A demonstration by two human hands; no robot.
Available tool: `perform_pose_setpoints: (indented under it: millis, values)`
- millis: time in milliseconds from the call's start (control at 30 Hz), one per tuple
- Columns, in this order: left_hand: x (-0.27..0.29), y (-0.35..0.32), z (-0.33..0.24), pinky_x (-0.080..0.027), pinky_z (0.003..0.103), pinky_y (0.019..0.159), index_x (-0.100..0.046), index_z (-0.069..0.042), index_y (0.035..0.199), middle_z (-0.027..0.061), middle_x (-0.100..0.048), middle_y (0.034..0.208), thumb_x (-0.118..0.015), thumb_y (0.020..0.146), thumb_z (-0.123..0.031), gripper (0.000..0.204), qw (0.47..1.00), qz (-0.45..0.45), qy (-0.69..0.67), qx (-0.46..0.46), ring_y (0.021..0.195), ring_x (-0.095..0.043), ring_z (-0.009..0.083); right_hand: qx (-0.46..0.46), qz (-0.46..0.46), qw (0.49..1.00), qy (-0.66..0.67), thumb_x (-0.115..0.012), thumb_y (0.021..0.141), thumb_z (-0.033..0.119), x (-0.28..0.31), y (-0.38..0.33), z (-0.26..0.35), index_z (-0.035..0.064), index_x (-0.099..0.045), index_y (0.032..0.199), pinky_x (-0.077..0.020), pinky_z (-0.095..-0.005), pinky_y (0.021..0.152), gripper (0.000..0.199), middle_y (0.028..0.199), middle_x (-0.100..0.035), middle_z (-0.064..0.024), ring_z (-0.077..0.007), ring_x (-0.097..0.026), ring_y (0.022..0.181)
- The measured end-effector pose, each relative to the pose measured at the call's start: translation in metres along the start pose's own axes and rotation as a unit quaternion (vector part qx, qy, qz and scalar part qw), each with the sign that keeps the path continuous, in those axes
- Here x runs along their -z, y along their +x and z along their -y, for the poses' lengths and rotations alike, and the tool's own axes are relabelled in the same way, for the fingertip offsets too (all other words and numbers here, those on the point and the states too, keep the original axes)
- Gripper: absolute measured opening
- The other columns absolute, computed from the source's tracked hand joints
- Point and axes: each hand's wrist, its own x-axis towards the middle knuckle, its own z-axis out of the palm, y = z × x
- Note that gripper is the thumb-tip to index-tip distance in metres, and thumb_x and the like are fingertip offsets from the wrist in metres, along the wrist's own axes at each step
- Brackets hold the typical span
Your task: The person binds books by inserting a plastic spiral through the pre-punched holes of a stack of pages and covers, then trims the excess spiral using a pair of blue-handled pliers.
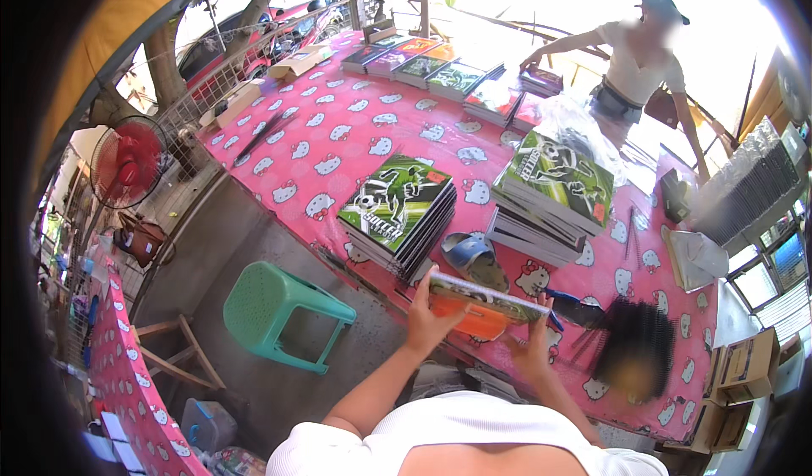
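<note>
Both my hands grip a thin book (486,294) at its two ends, tilted so one long edge faces up, over the near edge of the table. My left hand (431,319) is closed on its left end, my right hand (531,351) on its right end. Just below it shows an orange thing (474,321), partly hidden, whose kind I cannot make out. Beyond the book lies a blue-grey slipper (474,260). Blue-handled pliers (575,308) rest right of my right hand, next to a bunch of black binding coils (643,345).
Green-covered books stand in a left stack (397,209) and a right stack (554,184) on the pink table (313,171). Further book piles (457,78) line the far edge. Another person (639,78) stands across the table. A green stool (275,307) and red fan (127,163) are left.
</note>
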Motion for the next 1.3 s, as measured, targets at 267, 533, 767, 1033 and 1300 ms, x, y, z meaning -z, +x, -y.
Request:
perform_pose_setpoints:
  millis: [267,533,767,1033,1300]
  values:
    - [-0.034,0.012,-0.083,-0.001,0.064,0.106,-0.020,-0.008,0.147,0.0256,-0.007,0.151,-0.071,0.076,-0.042,0.094,0.914,0.027,0.284,-0.289,0.141,-0.003,0.0406,0.051,0.142,0.944,-0.292,-0.071,0.068,0.007,0.071,-0.013,-0.060,0.0029,-0.058,0.108,-0.0472,-0.0407,0.076,0.043,0.101,-0.057,-0.0149,-0.0344,-0.055,0.092]
    - [-0.077,0.012,-0.062,-0.008,0.057,0.109,-0.031,-0.013,0.144,0.0159,-0.026,0.148,-0.060,0.085,-0.042,0.071,0.795,0.256,0.457,-0.305,0.135,-0.028,0.0288,0.082,0.164,0.946,-0.267,-0.068,0.074,0.010,0.078,-0.011,-0.014,0.0044,-0.064,0.093,-0.0481,-0.0415,0.071,0.020,0.084,-0.059,-0.0146,-0.0345,-0.058,0.083]
    - [-0.082,0.016,-0.067,-0.038,0.038,0.089,-0.071,-0.013,0.083,0.0008,-0.068,0.090,-0.073,0.075,-0.024,0.014,0.903,0.116,0.226,-0.347,0.088,-0.062,0.0181,-0.173,0.041,0.980,0.093,-0.064,0.086,0.008,0.106,0.033,0.012,-0.0008,-0.065,0.105,-0.0413,-0.0212,0.058,0.021,0.080,-0.061,-0.0017,-0.0052,-0.051,0.066]
    - [-0.085,0.017,-0.069,-0.036,0.037,0.088,-0.070,-0.012,0.079,0.0013,-0.067,0.076,-0.074,0.077,-0.027,0.016,0.911,0.128,0.245,-0.306,0.074,-0.062,0.0169,0.017,0.099,0.994,0.049,-0.070,0.078,0.002,0.084,0.067,0.050,-0.0003,-0.068,0.092,-0.0446,-0.0218,0.058,0.013,0.085,-0.059,-0.0050,-0.0095,-0.059,0.068]
    - [-0.086,0.015,-0.065,-0.036,0.035,0.087,-0.072,-0.014,0.077,0.0006,-0.067,0.073,-0.077,0.073,-0.029,0.016,0.917,0.111,0.236,-0.301,0.073,-0.062,0.0144,-0.205,0.202,0.930,0.229,-0.074,0.076,0.003,0.094,0.083,0.039,-0.0033,-0.069,0.093,-0.0494,-0.0201,0.065,0.018,0.079,-0.067,-0.0029,-0.0069,-0.062,0.072]
